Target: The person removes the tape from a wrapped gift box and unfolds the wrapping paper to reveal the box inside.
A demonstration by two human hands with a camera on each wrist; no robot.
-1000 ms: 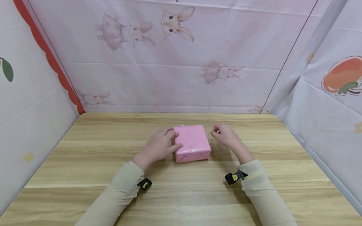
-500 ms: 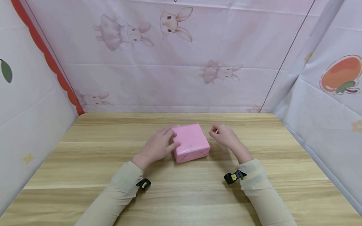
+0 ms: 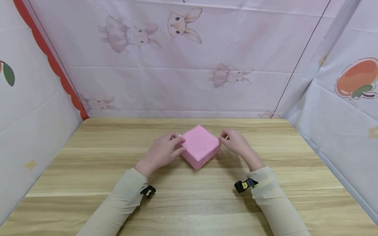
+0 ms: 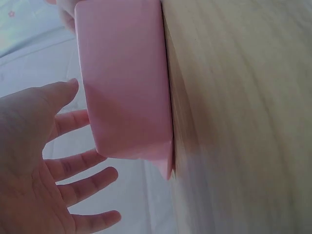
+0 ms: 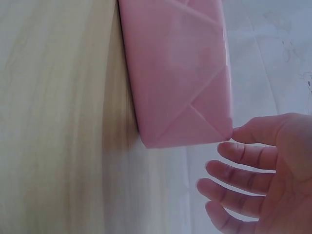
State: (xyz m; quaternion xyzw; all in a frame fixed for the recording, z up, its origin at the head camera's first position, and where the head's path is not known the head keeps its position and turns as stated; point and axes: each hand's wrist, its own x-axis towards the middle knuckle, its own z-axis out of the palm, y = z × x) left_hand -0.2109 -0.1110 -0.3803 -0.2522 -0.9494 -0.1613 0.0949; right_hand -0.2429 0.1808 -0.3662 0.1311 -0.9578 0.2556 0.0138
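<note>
A square box wrapped in pink paper (image 3: 200,142) sits on the table, one corner pointing towards me. My left hand (image 3: 160,151) is at its left corner, with thumb and fingers spread and fingertips against the box's edge. In the left wrist view, a small pointed flap of paper (image 4: 167,165) sticks out low on the box. At the right corner, my right hand (image 3: 234,141) has its thumb tip touching the box, its other fingers loosely bent. Folded paper seams (image 5: 192,105) show on the box's side in the right wrist view.
The box rests on a light wood-grain table (image 3: 189,203). A pink cloth with printed rabbits (image 3: 177,65) hangs behind the table, and white printed cloths (image 3: 339,114) close in both sides. A black camera strap (image 3: 245,185) is on each wrist.
The pink box has turned on the table, from one side facing me to a corner facing me. Its right corner now meets my right hand. My left hand has shifted slightly along with it.
</note>
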